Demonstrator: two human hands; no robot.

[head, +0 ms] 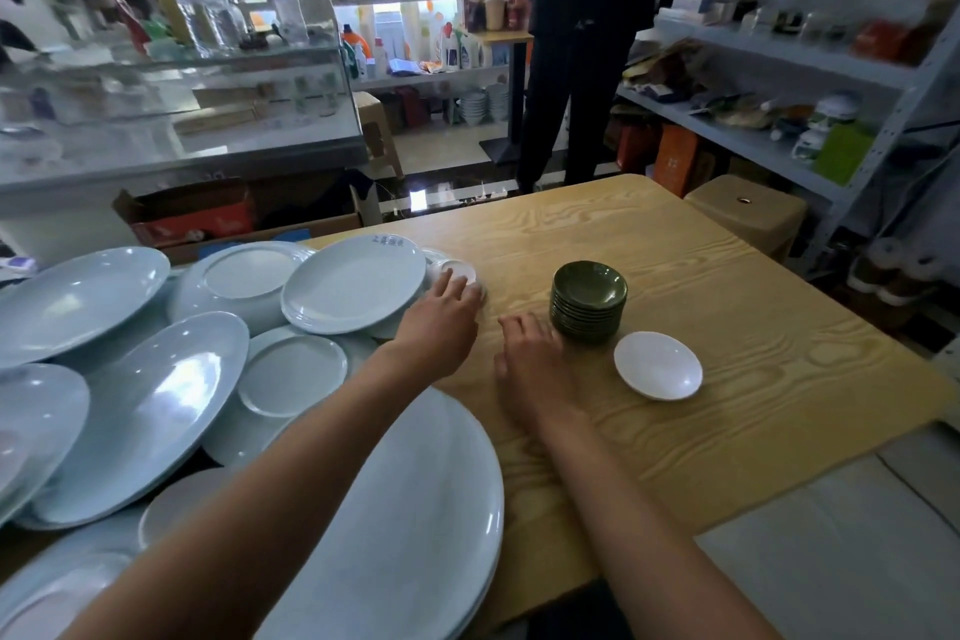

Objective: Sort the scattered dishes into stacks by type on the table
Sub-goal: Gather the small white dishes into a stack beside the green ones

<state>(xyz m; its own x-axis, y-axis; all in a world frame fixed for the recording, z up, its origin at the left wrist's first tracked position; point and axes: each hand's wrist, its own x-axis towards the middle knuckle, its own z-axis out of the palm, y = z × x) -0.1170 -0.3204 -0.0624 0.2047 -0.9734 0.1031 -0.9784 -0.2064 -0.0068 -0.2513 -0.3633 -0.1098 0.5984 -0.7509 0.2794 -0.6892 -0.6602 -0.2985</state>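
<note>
A heap of pale white plates (156,411) of several sizes covers the left half of the wooden table (753,327); some lie upside down. A stack of small dark green saucers (588,301) stands near the table's middle. One small white saucer (657,365) lies just right of it. My left hand (441,322) reaches to a small white saucer (457,270) at the heap's right edge, with its fingertips on or over it. My right hand (530,359) rests palm down on the table beside the green stack, fingers apart, holding nothing.
A person in dark clothes (576,42) stands beyond the table's far edge. A tan plastic stool (743,213) sits at the far right corner. Shelving (779,68) with goods runs along the right. A glass counter (182,109) and a cardboard box (192,218) are on the left.
</note>
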